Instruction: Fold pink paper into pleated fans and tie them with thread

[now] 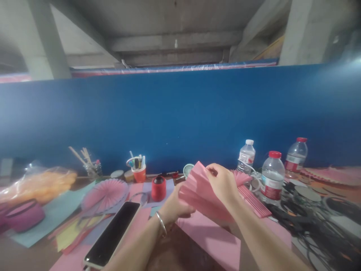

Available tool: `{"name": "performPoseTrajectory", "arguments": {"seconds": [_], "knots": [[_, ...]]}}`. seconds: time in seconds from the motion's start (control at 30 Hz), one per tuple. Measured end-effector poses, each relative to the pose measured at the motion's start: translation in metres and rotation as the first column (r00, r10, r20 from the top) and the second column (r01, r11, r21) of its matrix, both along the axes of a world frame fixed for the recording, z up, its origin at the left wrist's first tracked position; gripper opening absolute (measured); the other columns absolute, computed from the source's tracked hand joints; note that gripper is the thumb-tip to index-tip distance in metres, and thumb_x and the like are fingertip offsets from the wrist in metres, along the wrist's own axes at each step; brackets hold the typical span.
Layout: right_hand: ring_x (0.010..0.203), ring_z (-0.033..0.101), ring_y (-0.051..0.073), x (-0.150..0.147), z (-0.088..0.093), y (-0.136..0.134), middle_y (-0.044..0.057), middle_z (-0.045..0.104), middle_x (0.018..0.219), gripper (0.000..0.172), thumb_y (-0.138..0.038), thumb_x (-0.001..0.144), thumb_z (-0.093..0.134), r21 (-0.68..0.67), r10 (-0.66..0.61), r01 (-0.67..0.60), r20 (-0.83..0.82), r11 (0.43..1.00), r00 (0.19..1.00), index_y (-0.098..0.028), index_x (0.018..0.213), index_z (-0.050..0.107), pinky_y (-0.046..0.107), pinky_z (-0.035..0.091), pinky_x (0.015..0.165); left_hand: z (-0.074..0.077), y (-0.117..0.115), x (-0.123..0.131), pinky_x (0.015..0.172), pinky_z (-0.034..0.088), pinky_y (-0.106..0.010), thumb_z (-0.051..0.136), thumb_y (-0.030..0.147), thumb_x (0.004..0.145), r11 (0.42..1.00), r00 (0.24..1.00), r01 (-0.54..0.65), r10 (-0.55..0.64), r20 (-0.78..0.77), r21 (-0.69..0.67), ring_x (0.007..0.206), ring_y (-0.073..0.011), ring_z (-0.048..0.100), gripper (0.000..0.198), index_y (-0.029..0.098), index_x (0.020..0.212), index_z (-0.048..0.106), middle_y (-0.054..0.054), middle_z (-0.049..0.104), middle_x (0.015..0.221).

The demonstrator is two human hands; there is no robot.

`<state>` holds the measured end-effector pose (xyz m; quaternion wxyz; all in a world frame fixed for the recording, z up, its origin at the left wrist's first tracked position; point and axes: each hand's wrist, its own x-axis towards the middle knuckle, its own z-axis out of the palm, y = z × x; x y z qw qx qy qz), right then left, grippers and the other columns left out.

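A sheet of pink pleated paper is held up between my two hands above the table. My left hand, with a silver bangle on the wrist, grips its lower left side. At the upper right edge, my right hand pinches the paper between thumb and fingers. Beneath lies a flat pink sheet. Just right of my right hand are a folded pink paper strip and a small pink pleated piece. A round pink paper fan rests at the left.
A phone lies front left. Behind stand a red thread spool, an orange cup of tools and a jar of sticks. Several bottles and black cables occupy the right. A blue partition closes the back.
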<state>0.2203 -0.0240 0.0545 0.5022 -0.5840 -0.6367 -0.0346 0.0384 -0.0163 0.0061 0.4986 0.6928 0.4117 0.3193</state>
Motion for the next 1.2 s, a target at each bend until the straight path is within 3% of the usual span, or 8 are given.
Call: {"name": "performPoseTrajectory", "arguments": {"seconds": [0.13, 0.4, 0.53, 0.67, 0.83, 0.93, 1.07, 1.2], "knots": [[0.066, 0.057, 0.017, 0.005, -0.001, 0.001, 0.002, 0.064, 0.073, 0.018, -0.027, 0.081, 0.043, 0.032, -0.042, 0.041, 0.020, 0.999, 0.999, -0.020, 0.073, 0.058, 0.026, 0.037, 0.061, 0.000, 0.000, -0.005, 0.038, 0.031, -0.018, 0.052, 0.034, 0.071, 0.995, 0.976, 0.098, -0.100, -0.193, -0.021, 0.040, -0.0050, 0.040, 0.027, 0.012, 0.085, 0.056, 0.001, 0.053, 0.060], [0.065, 0.056, 0.016, 0.031, 0.005, 0.004, 0.003, 0.065, 0.077, 0.017, -0.020, 0.076, 0.044, 0.031, -0.240, 0.238, 0.116, 0.971, 0.964, -0.021, 0.076, 0.061, 0.025, 0.033, 0.055, 0.003, 0.026, -0.033, 0.039, 0.022, -0.021, 0.030, 0.050, 0.080, 0.993, 0.915, 0.087, -0.045, -0.402, 0.086, 0.037, -0.0076, 0.028, 0.043, 0.017, 0.065, 0.052, 0.008, 0.029, 0.041], [0.061, 0.054, 0.016, 0.050, 0.015, 0.000, 0.002, 0.065, 0.073, 0.017, -0.022, 0.075, 0.046, -0.023, -0.306, 0.311, 0.128, 0.950, 0.944, -0.022, 0.077, 0.062, 0.025, 0.029, 0.050, -0.005, 0.030, -0.046, 0.045, 0.027, -0.021, 0.055, 0.050, 0.066, 0.983, 0.839, 0.135, -0.045, -0.542, 0.127, 0.046, -0.0090, 0.037, 0.033, 0.017, 0.063, 0.053, 0.006, 0.042, 0.050], [0.061, 0.055, 0.015, 0.046, 0.021, -0.007, 0.000, 0.065, 0.074, 0.019, -0.023, 0.077, 0.043, -0.086, -0.115, 0.129, 0.150, 0.988, 0.982, -0.023, 0.075, 0.062, 0.025, 0.032, 0.052, -0.005, 0.023, -0.045, 0.058, 0.039, -0.026, 0.075, 0.045, 0.038, 0.971, 0.773, 0.193, -0.061, -0.632, 0.143, 0.064, -0.0171, 0.051, 0.053, 0.019, 0.081, 0.058, 0.002, 0.056, 0.069], [0.056, 0.055, 0.014, 0.022, 0.020, -0.013, -0.001, 0.065, 0.069, 0.020, -0.023, 0.077, 0.045, -0.277, 0.262, -0.222, 0.118, 0.935, 0.958, -0.022, 0.072, 0.064, 0.025, 0.036, 0.053, 0.024, 0.007, -0.028, 0.095, 0.028, -0.038, 0.044, 0.036, 0.080, 0.881, 0.844, 0.085, 0.185, -0.503, 0.465, 0.113, -0.0234, 0.039, 0.033, 0.021, 0.109, 0.049, -0.008, 0.047, 0.118], [0.060, 0.057, 0.014, 0.008, 0.018, -0.015, 0.000, 0.066, 0.070, 0.019, -0.020, 0.075, 0.047, -0.327, 0.420, -0.379, 0.063, 0.866, 0.905, -0.021, 0.072, 0.066, 0.024, 0.038, 0.055, 0.045, -0.006, -0.021, 0.095, 0.031, -0.036, 0.039, 0.025, 0.083, 0.747, 0.944, -0.131, 0.296, -0.149, 0.652, 0.110, -0.0198, 0.044, 0.026, 0.020, 0.106, 0.050, -0.007, 0.051, 0.114], [0.064, 0.058, 0.014, -0.010, 0.017, -0.023, 0.001, 0.067, 0.072, 0.016, -0.018, 0.074, 0.051, -0.343, 0.534, -0.500, 0.007, 0.795, 0.845, -0.020, 0.074, 0.067, 0.023, 0.038, 0.057, 0.057, -0.020, -0.015, 0.074, 0.046, -0.030, 0.053, 0.024, 0.075, 0.907, 0.989, -0.084, 0.127, -0.078, 0.413, 0.086, -0.0171, 0.058, 0.030, 0.020, 0.105, 0.051, -0.004, 0.060, 0.098], [0.063, 0.058, 0.014, -0.022, 0.016, -0.027, 0.000, 0.066, 0.070, 0.014, -0.020, 0.076, 0.053, -0.327, 0.544, -0.510, 0.015, 0.796, 0.839, -0.020, 0.074, 0.066, 0.023, 0.037, 0.057, 0.053, -0.021, -0.014, 0.064, 0.045, -0.026, 0.056, 0.023, 0.071, 0.909, 0.984, -0.082, 0.140, -0.114, 0.410, 0.072, -0.0158, 0.058, 0.016, 0.018, 0.086, 0.059, -0.002, 0.063, 0.085]]}}
